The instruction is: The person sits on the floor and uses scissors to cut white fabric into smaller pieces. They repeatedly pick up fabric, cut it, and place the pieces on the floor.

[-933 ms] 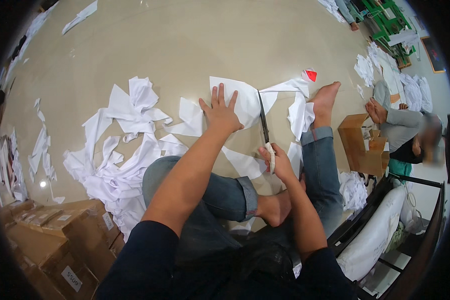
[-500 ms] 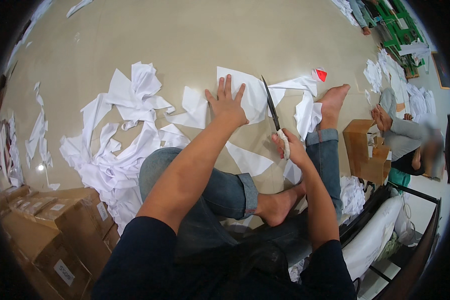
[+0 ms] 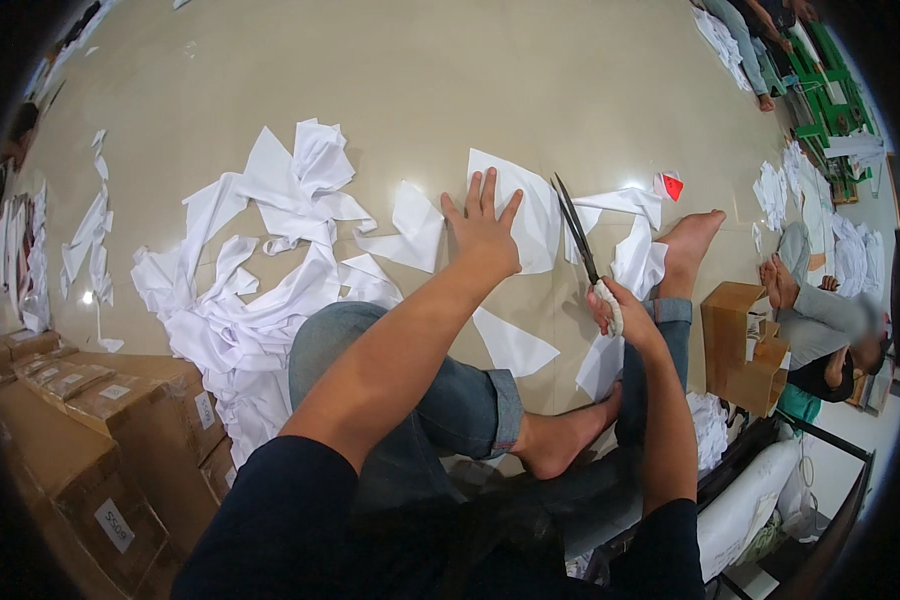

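My left hand (image 3: 484,235) lies flat with its fingers spread on a white piece of cloth (image 3: 530,225) on the floor. To the right of that cloth, my right hand (image 3: 630,312) grips a pair of long dark scissors (image 3: 584,240) by handles wrapped in something white. The blades point away from me and stand slightly apart, beside the cloth's right edge. Close to my left hand lies another white scrap (image 3: 410,228). A triangular offcut (image 3: 513,340) rests nearer to me, between my legs.
A heap of white cloth (image 3: 260,320) spreads on the left, above cardboard boxes (image 3: 120,430). Strips of cloth (image 3: 638,255) with a red-marked piece (image 3: 672,187) lie by my right foot (image 3: 692,245). An open carton (image 3: 735,345) and a seated person (image 3: 820,300) are at the right.
The whole view has shifted, so things appear lower and further right. The scissor blades have opened slightly. My left hand stays flat on the cloth.
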The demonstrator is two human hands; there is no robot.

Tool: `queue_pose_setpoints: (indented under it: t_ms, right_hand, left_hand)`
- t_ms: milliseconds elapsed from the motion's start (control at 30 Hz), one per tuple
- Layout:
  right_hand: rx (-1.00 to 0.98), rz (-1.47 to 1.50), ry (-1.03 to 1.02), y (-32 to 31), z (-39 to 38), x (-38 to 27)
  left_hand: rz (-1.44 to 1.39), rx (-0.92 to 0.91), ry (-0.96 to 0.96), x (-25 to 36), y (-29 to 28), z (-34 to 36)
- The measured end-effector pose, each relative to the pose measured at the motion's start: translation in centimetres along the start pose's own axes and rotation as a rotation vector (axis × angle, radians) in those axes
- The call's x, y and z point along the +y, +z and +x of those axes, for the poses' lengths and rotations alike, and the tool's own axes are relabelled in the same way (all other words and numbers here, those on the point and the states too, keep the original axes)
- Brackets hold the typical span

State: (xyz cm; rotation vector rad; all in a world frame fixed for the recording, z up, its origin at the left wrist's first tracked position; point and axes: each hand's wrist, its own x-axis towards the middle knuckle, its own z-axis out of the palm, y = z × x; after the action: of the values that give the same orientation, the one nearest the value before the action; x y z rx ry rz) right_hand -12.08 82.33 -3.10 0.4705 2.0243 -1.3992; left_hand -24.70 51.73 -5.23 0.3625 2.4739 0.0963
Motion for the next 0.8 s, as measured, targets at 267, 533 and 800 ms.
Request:
queue_pose_setpoints:
  t_ms: [267,533,800]
  right_hand:
    - [0.183,-0.517,-0.166,0.2,1.9,0.7]
    - [0.322,-0.483,-0.062,3.7,-1.8,2.8]
    - [0.201,0.106,0.196,10.7,-13.1,2.2]
  left_hand:
    - [0.003,0.013,0.015,0.0,0.1,0.4]
    - [-0.023,0.080,-0.056,-1.2,-3.4,-0.5]
    - [0.015,0.307,0.002,-1.7,1.3,2.7]
